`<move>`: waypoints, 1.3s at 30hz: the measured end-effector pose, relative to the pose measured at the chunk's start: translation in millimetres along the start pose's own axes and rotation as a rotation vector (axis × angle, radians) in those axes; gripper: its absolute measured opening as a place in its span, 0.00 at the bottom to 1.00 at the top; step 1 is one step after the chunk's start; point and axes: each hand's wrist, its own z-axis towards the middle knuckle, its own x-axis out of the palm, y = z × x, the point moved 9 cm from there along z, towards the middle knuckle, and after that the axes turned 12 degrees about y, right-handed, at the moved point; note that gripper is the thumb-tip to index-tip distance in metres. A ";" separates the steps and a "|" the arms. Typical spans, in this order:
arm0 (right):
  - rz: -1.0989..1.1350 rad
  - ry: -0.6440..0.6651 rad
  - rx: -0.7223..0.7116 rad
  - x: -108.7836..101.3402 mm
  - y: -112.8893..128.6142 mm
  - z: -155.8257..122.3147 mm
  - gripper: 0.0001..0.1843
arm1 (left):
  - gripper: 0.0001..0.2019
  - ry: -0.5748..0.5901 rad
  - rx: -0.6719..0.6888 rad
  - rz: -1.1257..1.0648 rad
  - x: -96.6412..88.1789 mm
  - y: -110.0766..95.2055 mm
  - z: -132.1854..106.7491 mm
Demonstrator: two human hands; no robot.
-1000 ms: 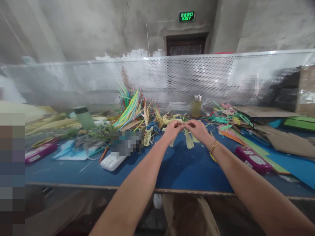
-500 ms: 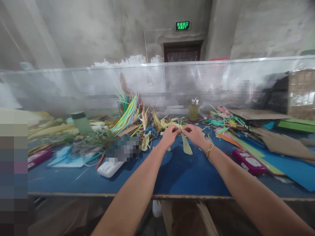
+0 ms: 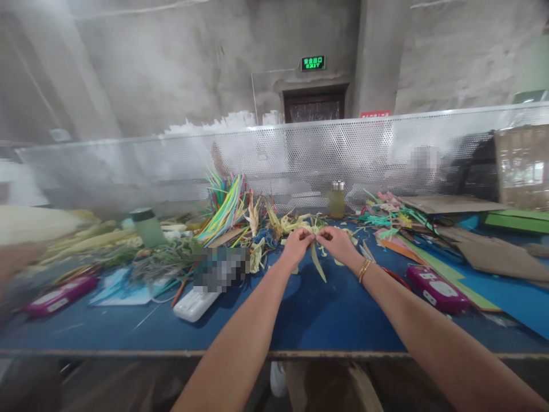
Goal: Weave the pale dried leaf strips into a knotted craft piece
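My left hand (image 3: 295,245) and right hand (image 3: 338,243) meet over the far middle of the blue table (image 3: 309,315), fingertips together. Both are closed in a pinch on the upper end of 1 leaf strip (image 3: 318,264). The other fingers are curled in.

The leaf strip is narrow, flat and pale yellow-green, with a dry, husk-like look. Its long axis runs from the pinch at the far end toward me. It tapers to a pointed tip that aims at the near edge and leans slightly right. I cannot tell whether the tip touches the table.

A gold bracelet (image 3: 364,270) sits on my right wrist.

Loose curled husk pieces (image 3: 295,222) lie just beyond my hands. Left of them a bundle of coloured strips (image 3: 225,205), green, yellow and red, fans upward. A small bottle with a metal cap (image 3: 337,199) stands far, just right of centre.

A white case (image 3: 193,303) lies to the near left. A pink case (image 3: 435,289) lies to the right of my right forearm. Flat brown cardboard (image 3: 454,203) rests at the far right.

A perforated metal screen (image 3: 300,151) closes off the far side of the table.
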 end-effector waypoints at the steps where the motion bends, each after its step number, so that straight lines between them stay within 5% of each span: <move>1: 0.002 -0.001 0.000 0.1 0.0 0.0 0.08 | 0.10 -0.004 -0.002 -0.003 -0.2 -0.4 -0.2; 21: 0.034 0.022 0.008 5.7 -5.9 2.8 0.09 | 0.07 -0.008 -0.051 -0.170 2.8 -0.9 -2.7; 39: -0.006 0.049 0.001 6.2 -0.9 0.9 0.11 | 0.09 0.024 -0.068 -0.041 2.1 2.4 -2.0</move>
